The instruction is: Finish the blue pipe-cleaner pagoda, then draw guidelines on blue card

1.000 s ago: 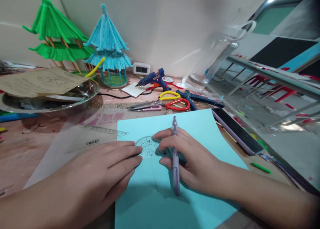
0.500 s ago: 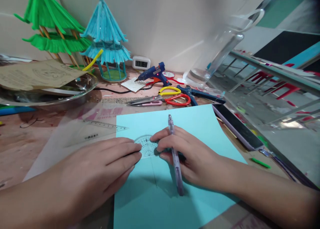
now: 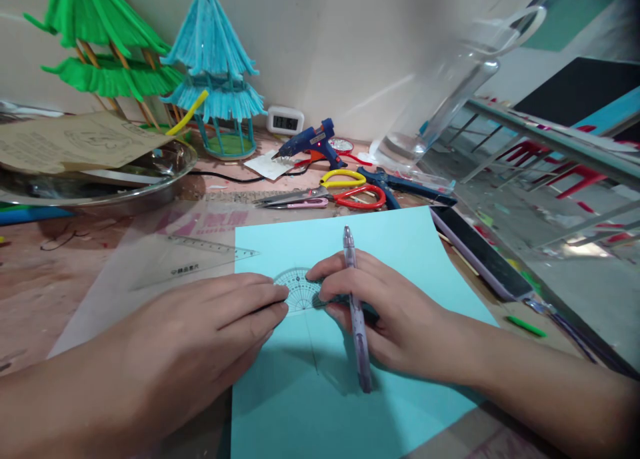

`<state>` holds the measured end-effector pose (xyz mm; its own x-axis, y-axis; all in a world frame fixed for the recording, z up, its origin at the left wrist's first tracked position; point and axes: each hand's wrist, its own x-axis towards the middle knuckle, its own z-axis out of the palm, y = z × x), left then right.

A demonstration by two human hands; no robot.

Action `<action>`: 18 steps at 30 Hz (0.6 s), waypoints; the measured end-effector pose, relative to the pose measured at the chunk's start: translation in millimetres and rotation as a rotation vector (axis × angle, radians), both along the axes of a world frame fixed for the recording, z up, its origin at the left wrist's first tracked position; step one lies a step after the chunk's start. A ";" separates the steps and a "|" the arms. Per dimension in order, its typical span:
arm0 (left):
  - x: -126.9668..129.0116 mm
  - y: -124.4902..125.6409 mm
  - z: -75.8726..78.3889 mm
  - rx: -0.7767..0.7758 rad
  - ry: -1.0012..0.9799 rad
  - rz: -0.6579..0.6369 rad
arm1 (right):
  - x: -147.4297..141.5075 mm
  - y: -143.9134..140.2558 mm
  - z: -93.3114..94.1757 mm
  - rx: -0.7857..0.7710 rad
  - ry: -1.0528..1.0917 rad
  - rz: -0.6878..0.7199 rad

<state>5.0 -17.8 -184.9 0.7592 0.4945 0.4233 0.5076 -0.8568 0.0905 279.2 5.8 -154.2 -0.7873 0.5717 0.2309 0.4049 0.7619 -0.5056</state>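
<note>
A sheet of light blue paper (image 3: 290, 412) lies in front of me. On it is a clear protractor (image 3: 303, 295), its curved edge facing away from me. My left hand (image 3: 200, 325) has its fingers together, the tips holding the protractor's left end; its thumb is hidden. The fingertips of my right hand (image 3: 400, 312) are at the protractor's right end. That same hand keeps a purplish pen (image 3: 361, 345) between its fingers, tilted across the palm side. From the protractor's straight edge a thin pencil-like line (image 3: 312, 345) runs toward me.
A clear set square (image 3: 190, 262) lies left of the paper. Behind are scissors (image 3: 360, 197), blue-handled pliers (image 3: 387, 185), a glue gun (image 3: 313, 142) and a clock (image 3: 285, 121). A phone (image 3: 480, 252) borders the right. A metal bowl (image 3: 175, 172) and two small pavilion models (image 3: 213, 39) stand left.
The view has shifted slightly, so everything sits a little to the right. Both hands, the protractor and the pen keep nearly the same places on the paper.
</note>
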 end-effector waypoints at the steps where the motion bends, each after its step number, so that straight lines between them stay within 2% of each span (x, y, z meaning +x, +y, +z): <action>1: 0.7 0.0 0.9 0.004 -0.003 -0.004 | -0.1 0.0 0.1 0.001 0.001 0.000; 18: 1.6 1.2 2.7 0.022 -0.002 -0.016 | -0.3 0.6 -0.4 -0.038 0.015 0.003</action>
<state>6.6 -16.5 -182.2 0.7661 0.4726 0.4356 0.4932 -0.8668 0.0730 278.9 6.4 -154.7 -0.7857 0.5779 0.2208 0.3948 0.7432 -0.5402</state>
